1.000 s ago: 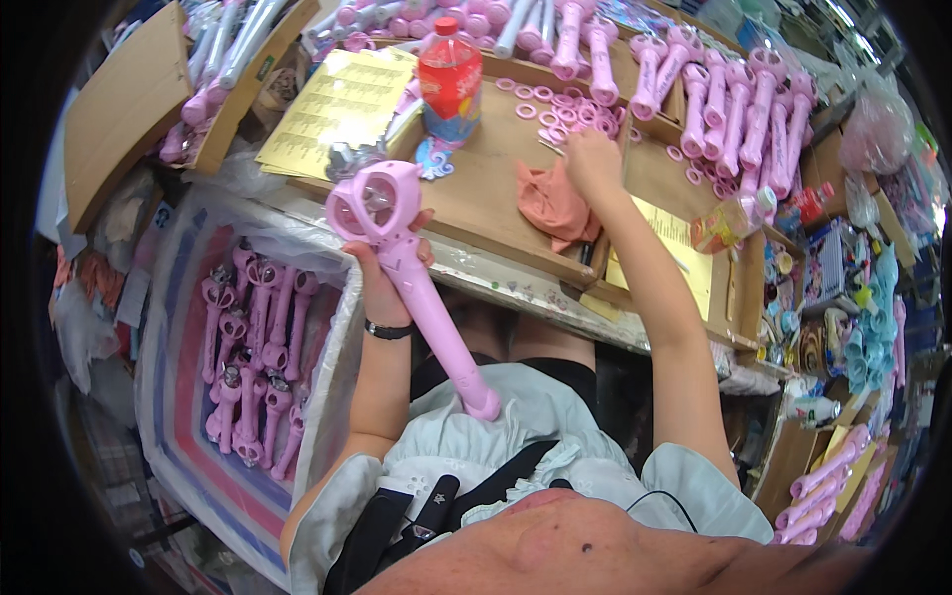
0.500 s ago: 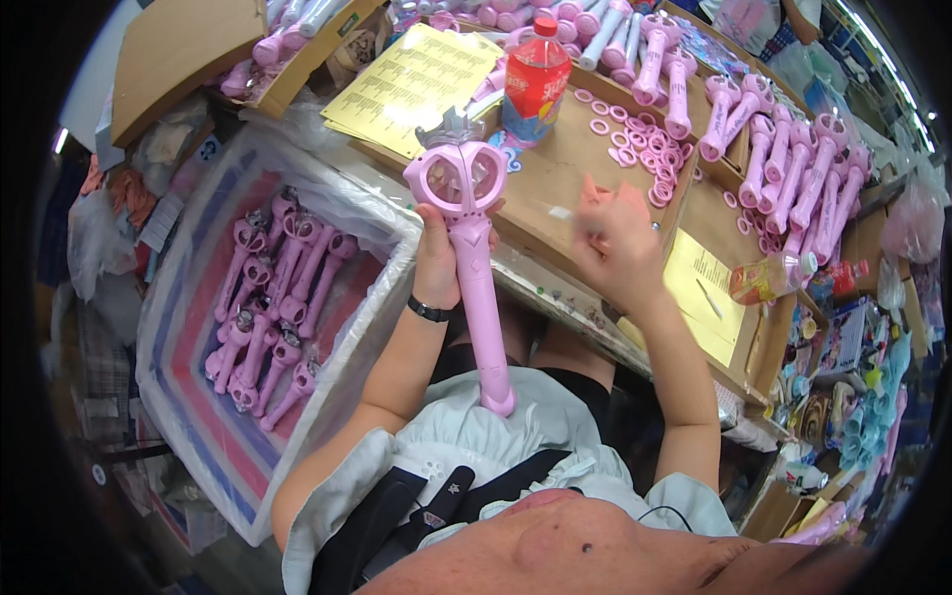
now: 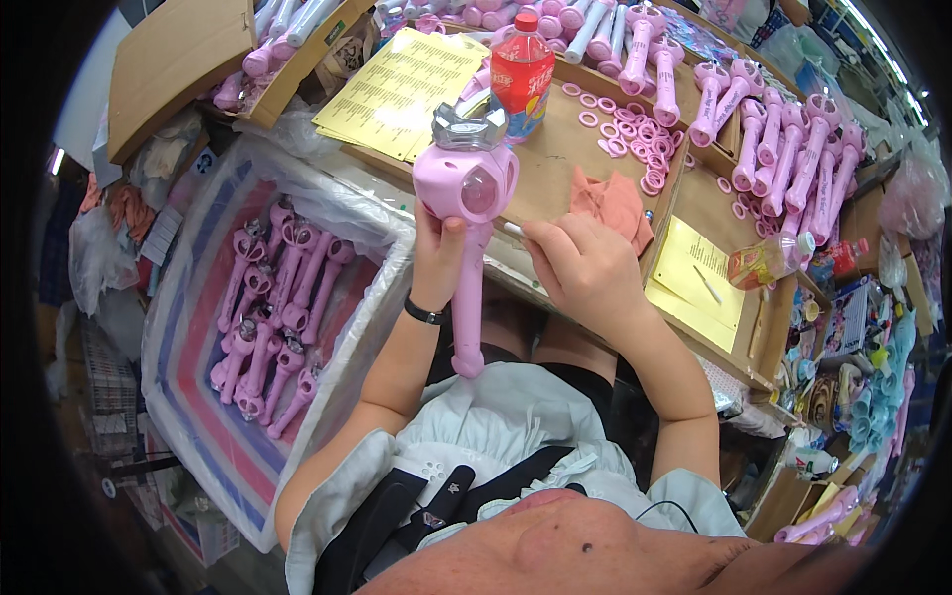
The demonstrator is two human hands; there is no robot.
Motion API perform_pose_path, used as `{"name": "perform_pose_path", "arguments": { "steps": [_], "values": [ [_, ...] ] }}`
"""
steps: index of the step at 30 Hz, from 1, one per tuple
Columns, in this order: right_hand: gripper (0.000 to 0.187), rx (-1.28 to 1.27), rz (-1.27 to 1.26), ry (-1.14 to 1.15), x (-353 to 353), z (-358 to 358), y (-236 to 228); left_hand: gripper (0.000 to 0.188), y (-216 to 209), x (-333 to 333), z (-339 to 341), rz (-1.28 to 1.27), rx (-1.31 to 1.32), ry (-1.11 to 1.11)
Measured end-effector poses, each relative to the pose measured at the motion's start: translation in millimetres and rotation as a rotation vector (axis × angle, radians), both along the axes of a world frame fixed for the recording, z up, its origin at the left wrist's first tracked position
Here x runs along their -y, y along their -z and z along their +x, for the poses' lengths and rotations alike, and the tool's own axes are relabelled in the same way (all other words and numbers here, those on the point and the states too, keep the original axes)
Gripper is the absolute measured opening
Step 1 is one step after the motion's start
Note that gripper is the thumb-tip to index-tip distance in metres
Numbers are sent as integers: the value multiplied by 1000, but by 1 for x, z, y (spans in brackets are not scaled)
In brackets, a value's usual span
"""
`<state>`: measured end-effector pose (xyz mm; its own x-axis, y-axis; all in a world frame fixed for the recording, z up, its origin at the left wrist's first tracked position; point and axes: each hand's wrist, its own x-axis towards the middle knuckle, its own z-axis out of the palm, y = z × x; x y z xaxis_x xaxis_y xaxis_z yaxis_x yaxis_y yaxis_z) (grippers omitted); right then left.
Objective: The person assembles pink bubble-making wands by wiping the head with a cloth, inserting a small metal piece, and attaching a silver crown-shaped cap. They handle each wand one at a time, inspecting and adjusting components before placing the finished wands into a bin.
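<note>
Now the wand [image 3: 464, 213] is held upright above the desk [image 3: 555, 169] edge, the left hand [image 3: 438, 253] clamped on its neck. The right hand [image 3: 585, 268], back from the desk, is closed on a thin stick beside the wand: fitting seems resumed.

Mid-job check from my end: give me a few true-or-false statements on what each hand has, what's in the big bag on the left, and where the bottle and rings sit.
1. The left hand grips a pink toy wand by its handle, head up. True.
2. The right hand lies flat and empty on the table. False: it is closed round a thin white stick pointed at the wand.
3. The striped bag at the left holds more pink wands. True.
4. The red bottle lies tipped over. False: it stands upright on the cardboard tray.
5. Loose pink rings lie on that tray. True.
</note>
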<state>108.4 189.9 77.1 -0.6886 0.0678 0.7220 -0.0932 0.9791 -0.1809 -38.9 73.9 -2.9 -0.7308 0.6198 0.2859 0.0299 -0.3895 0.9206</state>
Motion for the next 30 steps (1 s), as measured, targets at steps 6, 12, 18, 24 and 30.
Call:
{"name": "perform_pose_path", "arguments": {
  "steps": [6,12,18,24,30],
  "values": [
    [11,7,-182,16,5,4,14,82,2,7,6,-77,-139,-82],
    [13,238,-476,169,9,9,40,94,4,7,13,-46,-279,-181],
    [15,62,-427,153,27,8,57,104,5,11,17,-130,-324,-198],
    [15,35,-506,112,28,11,62,106,10,10,18,-128,-396,-192],
    [18,151,-993,100,30,16,58,111,9,9,20,-121,-489,-240]
  ]
}}
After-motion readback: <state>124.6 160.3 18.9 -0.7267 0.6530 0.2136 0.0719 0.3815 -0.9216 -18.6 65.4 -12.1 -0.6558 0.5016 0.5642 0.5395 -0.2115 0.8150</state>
